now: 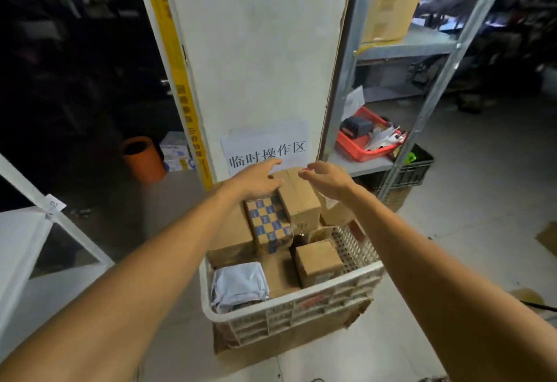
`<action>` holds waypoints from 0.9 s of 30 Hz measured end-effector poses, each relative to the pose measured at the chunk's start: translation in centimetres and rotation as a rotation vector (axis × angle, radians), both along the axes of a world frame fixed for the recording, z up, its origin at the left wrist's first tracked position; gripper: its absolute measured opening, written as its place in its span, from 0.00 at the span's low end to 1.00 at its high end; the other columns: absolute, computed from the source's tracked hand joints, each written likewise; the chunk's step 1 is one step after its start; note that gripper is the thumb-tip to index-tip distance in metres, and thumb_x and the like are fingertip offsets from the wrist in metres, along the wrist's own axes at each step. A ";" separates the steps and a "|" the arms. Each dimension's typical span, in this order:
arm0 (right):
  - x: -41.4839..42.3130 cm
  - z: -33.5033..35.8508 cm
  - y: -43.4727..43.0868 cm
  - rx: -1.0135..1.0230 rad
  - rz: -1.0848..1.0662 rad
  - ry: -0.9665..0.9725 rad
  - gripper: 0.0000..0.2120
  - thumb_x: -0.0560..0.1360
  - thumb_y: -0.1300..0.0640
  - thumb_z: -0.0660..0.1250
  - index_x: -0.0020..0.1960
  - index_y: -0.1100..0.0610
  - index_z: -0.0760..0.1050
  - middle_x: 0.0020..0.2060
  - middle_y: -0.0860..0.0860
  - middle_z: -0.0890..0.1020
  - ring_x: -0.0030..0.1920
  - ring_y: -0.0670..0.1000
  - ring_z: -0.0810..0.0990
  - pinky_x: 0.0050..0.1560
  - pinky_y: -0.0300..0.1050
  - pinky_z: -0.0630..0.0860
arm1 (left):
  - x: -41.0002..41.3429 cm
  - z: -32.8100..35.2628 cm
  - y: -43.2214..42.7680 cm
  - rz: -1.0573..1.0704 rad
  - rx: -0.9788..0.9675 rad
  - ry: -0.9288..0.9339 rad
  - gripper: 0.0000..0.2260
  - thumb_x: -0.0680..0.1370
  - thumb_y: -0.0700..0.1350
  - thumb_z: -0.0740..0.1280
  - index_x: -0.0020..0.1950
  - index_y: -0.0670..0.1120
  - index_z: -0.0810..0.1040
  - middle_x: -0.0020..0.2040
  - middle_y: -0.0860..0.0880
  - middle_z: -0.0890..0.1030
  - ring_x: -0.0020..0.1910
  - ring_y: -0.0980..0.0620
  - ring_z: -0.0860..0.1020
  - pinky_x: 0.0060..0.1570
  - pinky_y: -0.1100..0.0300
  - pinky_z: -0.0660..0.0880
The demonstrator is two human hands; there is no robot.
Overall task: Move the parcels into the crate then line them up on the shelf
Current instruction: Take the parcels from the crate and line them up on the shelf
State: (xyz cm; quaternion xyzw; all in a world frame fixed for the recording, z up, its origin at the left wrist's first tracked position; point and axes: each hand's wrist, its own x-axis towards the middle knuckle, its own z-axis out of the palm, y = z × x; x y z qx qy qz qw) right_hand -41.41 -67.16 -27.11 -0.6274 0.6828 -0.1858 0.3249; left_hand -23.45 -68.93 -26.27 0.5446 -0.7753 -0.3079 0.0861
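Two bare forearms stretch out low over the white crate, which sits on a flattened sheet of cardboard on the floor.

Above the crate's far end, the left hand lies with its fingers spread and straight, its palm down on the near left edge of a tall brown box. The right hand hovers just beyond that box's right corner, fingers loosely apart and holding nothing. I cannot tell whether it touches the cardboard.

The crate is packed. The tall box stands at the far end, well above the rim. A blue-checked box leans against its left side, with a larger brown box further left. A small brown box sits towards the near right, and a grey bag fills the near left corner.

To my eye the loading is finished or very nearly so, since there is little room left in the crate. The second half looks untouched. The metal shelf, behind and to the right of the crate, carries a red tray of odds and ends and no row of parcels that I can see. With both hands at the tall box, that one seems the parcel being dealt with now, either settled in place or about to be lifted out. Straight behind the crate rises a white pillar with a paper sign.
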 end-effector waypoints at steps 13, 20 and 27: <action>-6.2 -4.1 -9.2 0.071 0.053 -0.072 0.25 0.80 0.45 0.59 0.73 0.56 0.65 0.69 0.56 0.72 0.64 0.54 0.74 0.43 0.35 0.68 | -4.7 -4.4 -8.3 -0.046 0.071 -0.173 0.24 0.80 0.50 0.63 0.75 0.48 0.62 0.72 0.44 0.68 0.67 0.46 0.70 0.66 0.50 0.68; -8.0 -8.9 -14.1 0.193 0.062 -0.137 0.25 0.80 0.48 0.60 0.73 0.58 0.64 0.71 0.58 0.69 0.70 0.57 0.68 0.67 0.48 0.66 | -5.1 -9.7 -11.7 0.092 0.192 -0.153 0.24 0.80 0.47 0.62 0.75 0.47 0.61 0.74 0.49 0.65 0.72 0.49 0.64 0.67 0.58 0.62; -7.5 -15.8 -18.2 0.346 0.025 -0.217 0.26 0.79 0.49 0.62 0.74 0.58 0.63 0.69 0.57 0.71 0.67 0.57 0.71 0.67 0.54 0.69 | -4.8 -16.1 -14.9 0.171 0.341 -0.099 0.26 0.81 0.46 0.61 0.77 0.48 0.56 0.75 0.45 0.64 0.73 0.48 0.64 0.68 0.54 0.64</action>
